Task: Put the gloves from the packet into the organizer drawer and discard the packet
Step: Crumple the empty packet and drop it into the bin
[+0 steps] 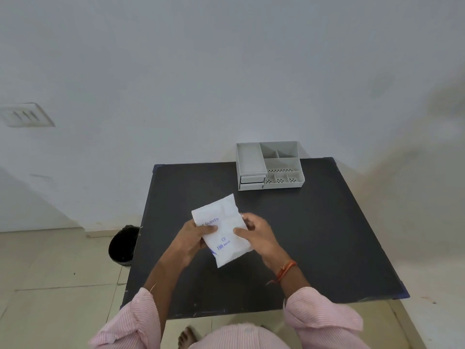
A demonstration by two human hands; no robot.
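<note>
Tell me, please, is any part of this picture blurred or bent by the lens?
Head view: the centre is sharp, the print on the packet in both hands readable; the edges are soft, the wall switch plate smeared; the wide lens skews the table; lighting is even, without glare.

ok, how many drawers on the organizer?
2, both shut, stacked one above the other at the front left of the organizer: upper drawer, lower drawer. The back and sides are out of view, so any others there would be hidden.
</note>
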